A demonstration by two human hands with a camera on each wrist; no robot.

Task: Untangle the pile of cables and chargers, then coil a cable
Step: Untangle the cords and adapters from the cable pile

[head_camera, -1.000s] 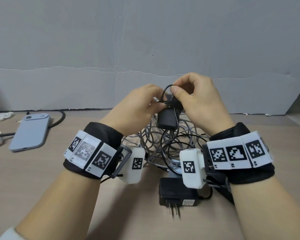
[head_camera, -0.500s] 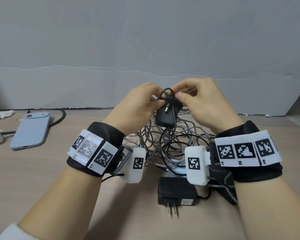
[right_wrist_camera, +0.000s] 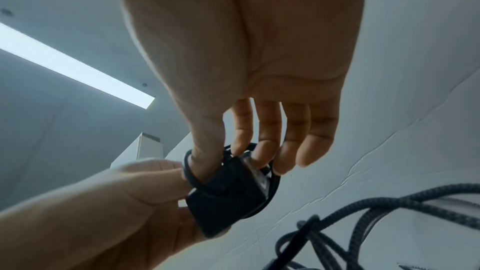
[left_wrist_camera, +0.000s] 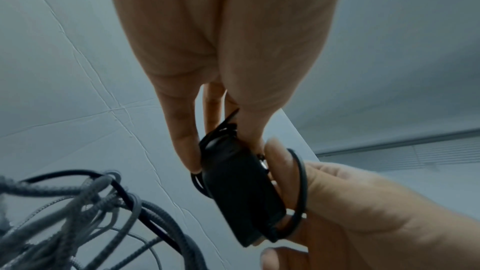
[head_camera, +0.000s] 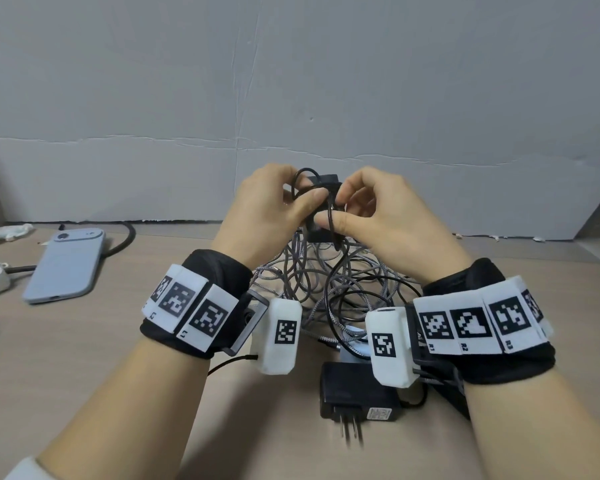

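Item: small black charger [head_camera: 321, 206], held up over the cable pile [head_camera: 326, 292] | left hand [head_camera: 274, 216] pinches its body | right hand [head_camera: 378, 216] hooks its thin cord [head_camera: 331, 216] (limp, springy, I'd guess) | light, hard; best gripped by body.

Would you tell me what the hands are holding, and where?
Both hands, left hand and right hand, pinch the black charger by its sides, cable loops around it.
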